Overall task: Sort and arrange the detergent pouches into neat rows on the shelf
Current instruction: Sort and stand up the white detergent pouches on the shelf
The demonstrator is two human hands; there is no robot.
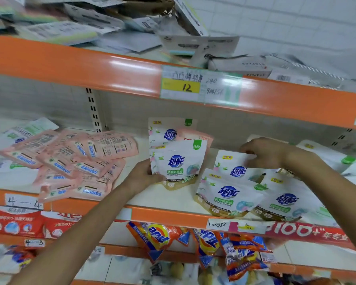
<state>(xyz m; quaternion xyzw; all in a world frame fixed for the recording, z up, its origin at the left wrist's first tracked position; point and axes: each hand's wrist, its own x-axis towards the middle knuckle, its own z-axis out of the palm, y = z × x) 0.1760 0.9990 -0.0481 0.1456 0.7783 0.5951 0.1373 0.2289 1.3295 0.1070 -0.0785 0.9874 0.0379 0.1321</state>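
While the left hand (144, 175) grips the lower left edge of an upright white pouch (179, 163) at the middle of the shelf (162, 214), fingers curled round its side, the right hand (263, 153) pinches the top edge of a second white pouch (232, 167) lying just to the right. More white pouches (226, 194) lie overlapping in front of that one, near the shelf's edge. Pink pouches (70, 161) sit heaped well to the left.

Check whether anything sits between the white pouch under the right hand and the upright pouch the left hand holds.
Nothing visible: only bare shelf separates the lying pouch from the upright pouch.
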